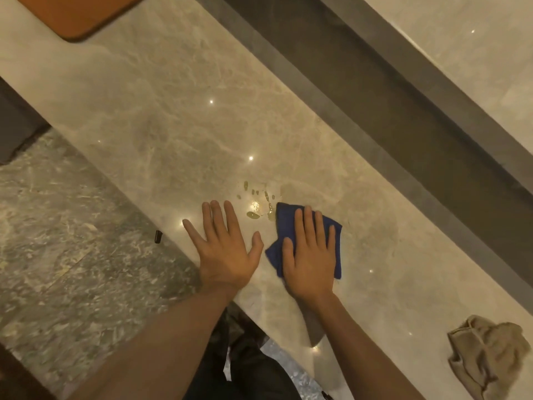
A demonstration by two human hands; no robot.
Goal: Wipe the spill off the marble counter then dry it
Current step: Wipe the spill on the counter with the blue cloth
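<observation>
A glossy beige marble counter (pixel 178 116) runs diagonally across the head view. Yellowish droplets of the spill (pixel 253 207) lie near its front edge. My right hand (pixel 310 255) presses flat on a folded blue cloth (pixel 284 219), whose far corner touches the spill's right side. My left hand (pixel 226 243) rests palm down on the bare counter, fingers spread, just left of the cloth and just below the droplets. A faint wet smear (pixel 331 197) shows beyond the cloth.
A crumpled beige cloth (pixel 487 353) lies on the counter at the lower right. An orange-brown board (pixel 78 15) sits at the far left end. A dark grey ledge (pixel 375 90) borders the counter's back. Grey marble floor (pixel 66 226) lies below the front edge.
</observation>
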